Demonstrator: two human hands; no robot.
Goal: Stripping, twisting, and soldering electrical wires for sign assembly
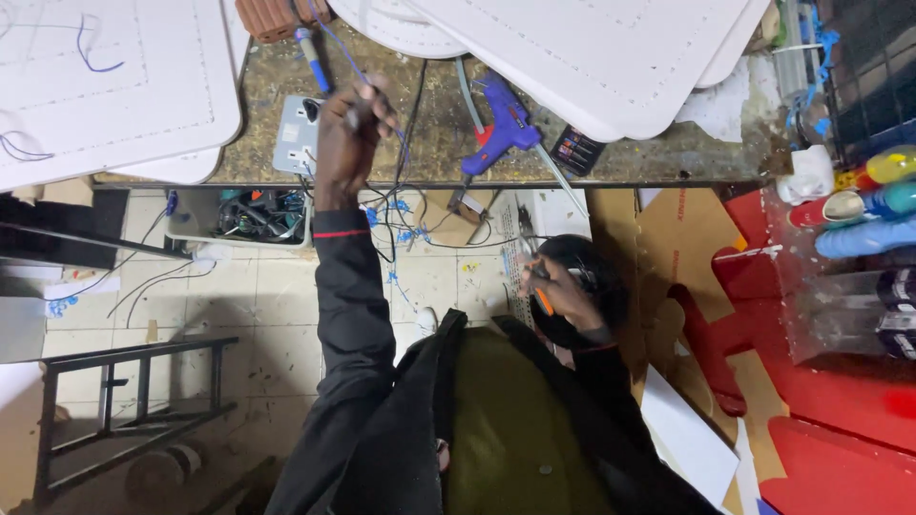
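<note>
Fingers (367, 103) of the outstretched left hand (345, 143) pinch a blue wire (336, 43); right hand (563, 291) grips an orange-handled tool (542, 301)

We are seeing a thin blue wire (336, 43) running taut and slanted from the top of the workbench (429, 153) down into the left hand (348, 133), pinched with a small dark tool. An orange-handled tool (541, 298) is lying gripped in the right hand (558, 291), below the bench edge.
</note>
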